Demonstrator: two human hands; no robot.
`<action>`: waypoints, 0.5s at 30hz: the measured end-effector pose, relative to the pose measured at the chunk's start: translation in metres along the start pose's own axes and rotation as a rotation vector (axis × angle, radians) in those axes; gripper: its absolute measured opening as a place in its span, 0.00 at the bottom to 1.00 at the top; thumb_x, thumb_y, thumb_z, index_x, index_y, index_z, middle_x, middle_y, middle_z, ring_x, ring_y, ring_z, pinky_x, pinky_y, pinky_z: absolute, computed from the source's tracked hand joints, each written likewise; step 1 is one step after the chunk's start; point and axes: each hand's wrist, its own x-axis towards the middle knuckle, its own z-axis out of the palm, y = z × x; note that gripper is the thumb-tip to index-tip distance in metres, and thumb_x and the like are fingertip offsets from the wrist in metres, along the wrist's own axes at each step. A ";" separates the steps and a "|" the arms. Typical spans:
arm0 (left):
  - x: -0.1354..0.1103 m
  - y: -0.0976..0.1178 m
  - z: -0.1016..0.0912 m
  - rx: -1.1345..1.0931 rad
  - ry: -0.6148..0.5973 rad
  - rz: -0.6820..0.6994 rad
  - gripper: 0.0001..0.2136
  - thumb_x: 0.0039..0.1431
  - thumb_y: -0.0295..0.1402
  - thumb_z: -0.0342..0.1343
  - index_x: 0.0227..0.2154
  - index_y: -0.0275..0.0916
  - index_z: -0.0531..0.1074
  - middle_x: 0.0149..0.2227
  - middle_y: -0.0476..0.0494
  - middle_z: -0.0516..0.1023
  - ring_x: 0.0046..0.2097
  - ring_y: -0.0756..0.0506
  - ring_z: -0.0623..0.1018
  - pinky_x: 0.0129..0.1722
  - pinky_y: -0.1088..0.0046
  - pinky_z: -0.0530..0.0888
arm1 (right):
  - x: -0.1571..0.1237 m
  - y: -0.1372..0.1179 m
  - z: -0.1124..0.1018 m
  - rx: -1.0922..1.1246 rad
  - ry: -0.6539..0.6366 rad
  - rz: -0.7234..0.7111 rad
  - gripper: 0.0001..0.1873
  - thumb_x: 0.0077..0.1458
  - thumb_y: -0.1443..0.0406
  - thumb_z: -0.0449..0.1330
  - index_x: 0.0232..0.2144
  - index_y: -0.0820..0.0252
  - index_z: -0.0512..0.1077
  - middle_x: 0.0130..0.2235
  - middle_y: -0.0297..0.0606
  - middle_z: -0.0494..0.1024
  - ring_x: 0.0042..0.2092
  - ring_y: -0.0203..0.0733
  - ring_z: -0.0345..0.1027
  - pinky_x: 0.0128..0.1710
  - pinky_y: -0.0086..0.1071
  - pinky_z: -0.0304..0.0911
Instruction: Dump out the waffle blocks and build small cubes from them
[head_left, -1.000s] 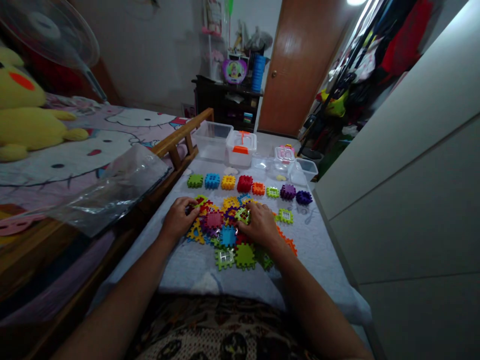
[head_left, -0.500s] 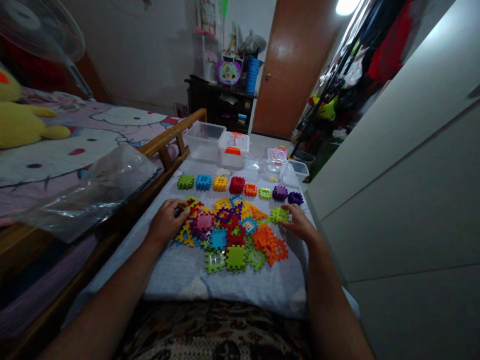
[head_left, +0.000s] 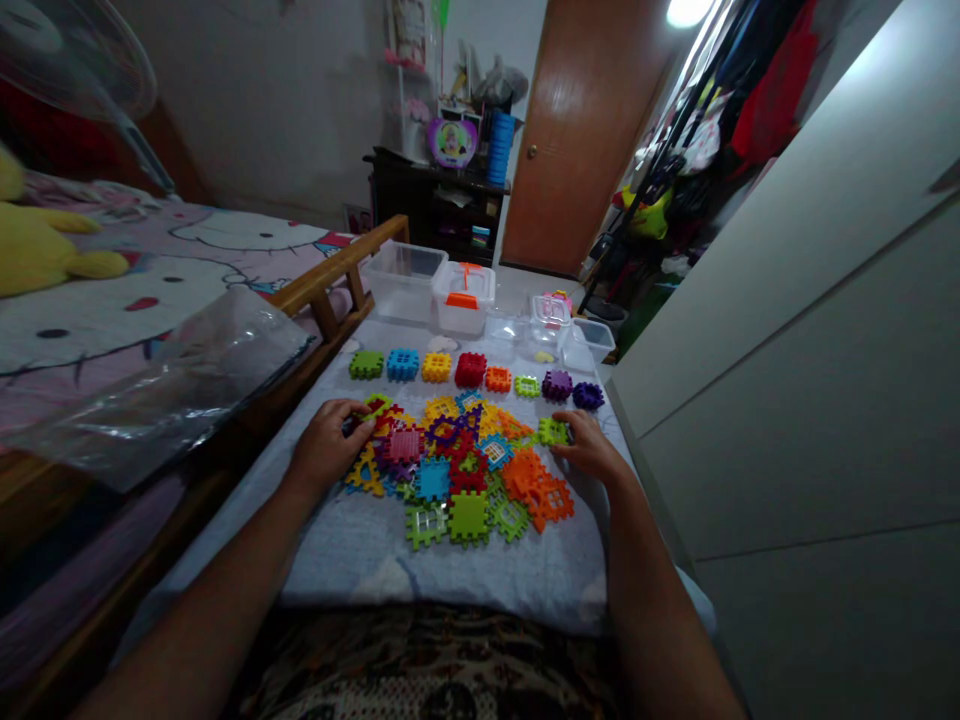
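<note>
A heap of colourful interlocking plastic building tiles lies on the cloth, with a pink tile (head_left: 403,445), a blue tile (head_left: 433,480) and orange tiles (head_left: 536,485) among them. At the heap's left edge rests my left hand (head_left: 330,445), thumb and forefinger apart, fingertips beside a green tile (head_left: 377,406) and some red ones. On the other side, my right hand (head_left: 589,445) has its thumb and forefinger around the edges of a light green tile (head_left: 553,431). Behind the heap runs a row of stacks sorted by colour, including a red stack (head_left: 471,370) and a purple stack (head_left: 557,385).
Clear plastic boxes stand at the far end, one (head_left: 405,280) beside an orange-handled box (head_left: 463,300). A wooden bed rail (head_left: 337,275) runs along the left, with a plastic bag (head_left: 187,390) over it. White cabinet doors (head_left: 787,400) border the right.
The view has shifted slightly. Both hands stay at the sides of the heap, and the tiles keep their arrangement.
</note>
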 end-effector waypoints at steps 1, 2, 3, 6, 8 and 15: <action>0.000 0.000 0.000 0.000 -0.002 0.002 0.16 0.56 0.46 0.51 0.36 0.40 0.73 0.43 0.40 0.74 0.48 0.39 0.75 0.54 0.59 0.71 | 0.000 -0.001 -0.001 -0.006 -0.004 -0.001 0.30 0.48 0.65 0.65 0.55 0.62 0.71 0.52 0.46 0.71 0.54 0.50 0.64 0.57 0.40 0.59; 0.000 0.000 0.000 0.000 -0.005 0.001 0.16 0.56 0.47 0.51 0.36 0.40 0.73 0.43 0.40 0.74 0.48 0.39 0.75 0.54 0.59 0.71 | 0.001 -0.003 -0.002 -0.012 -0.005 -0.004 0.30 0.48 0.65 0.65 0.55 0.61 0.71 0.52 0.47 0.71 0.53 0.50 0.64 0.57 0.41 0.59; 0.000 0.001 -0.001 0.001 -0.007 -0.002 0.16 0.56 0.47 0.51 0.36 0.40 0.73 0.43 0.40 0.74 0.48 0.39 0.75 0.54 0.60 0.71 | 0.001 -0.004 -0.003 -0.017 -0.004 -0.008 0.29 0.48 0.66 0.65 0.54 0.61 0.71 0.51 0.46 0.71 0.53 0.50 0.65 0.56 0.41 0.59; 0.000 0.001 -0.001 0.004 -0.010 -0.016 0.16 0.55 0.46 0.51 0.36 0.40 0.74 0.44 0.40 0.75 0.48 0.39 0.75 0.54 0.61 0.71 | 0.002 -0.006 -0.005 -0.031 -0.004 -0.022 0.28 0.47 0.67 0.66 0.53 0.58 0.72 0.51 0.45 0.72 0.52 0.50 0.66 0.56 0.41 0.60; 0.000 0.002 -0.001 0.003 -0.013 -0.021 0.16 0.55 0.46 0.52 0.37 0.41 0.74 0.44 0.40 0.75 0.48 0.39 0.74 0.54 0.61 0.71 | 0.003 -0.007 -0.007 -0.044 -0.016 -0.028 0.28 0.47 0.68 0.66 0.53 0.57 0.72 0.51 0.45 0.72 0.53 0.50 0.66 0.55 0.41 0.60; 0.000 0.001 0.000 -0.009 -0.011 -0.025 0.16 0.55 0.47 0.52 0.37 0.41 0.74 0.44 0.40 0.75 0.48 0.39 0.74 0.54 0.61 0.71 | 0.008 -0.012 -0.011 -0.154 -0.026 -0.004 0.33 0.45 0.63 0.69 0.55 0.58 0.70 0.54 0.47 0.71 0.54 0.53 0.65 0.54 0.42 0.60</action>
